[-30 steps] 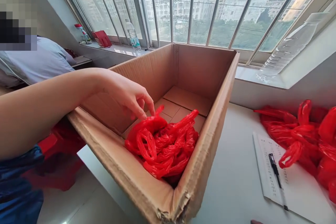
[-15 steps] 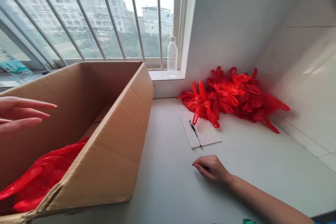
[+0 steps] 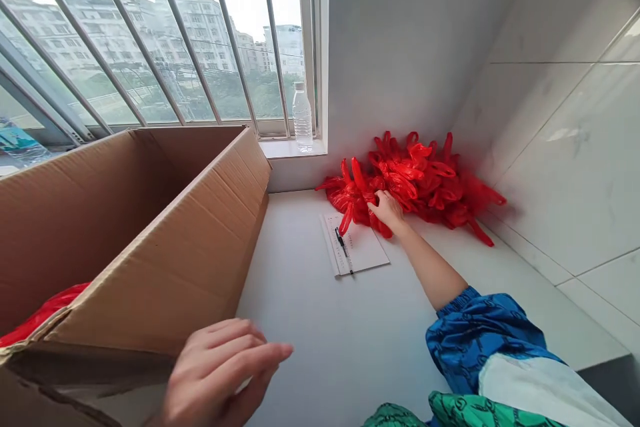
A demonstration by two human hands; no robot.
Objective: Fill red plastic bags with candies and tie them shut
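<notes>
The right hand (image 3: 386, 209) reaches toward the middle of the frame, its fingers curled on a pile of red plastic bags (image 3: 425, 180), though whether it grips them cannot be told. The pile lies on the table (image 3: 320, 347), just behind a notepad (image 3: 353, 245). The left hand (image 3: 220, 373), half open and empty, sits at bottom center beside a cardboard box (image 3: 150, 240) holding a red bag (image 3: 45, 313).

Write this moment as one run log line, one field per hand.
left hand: empty, beside cardboard box | right hand: on pile of red plastic bags | nearby: notepad, pen
</notes>
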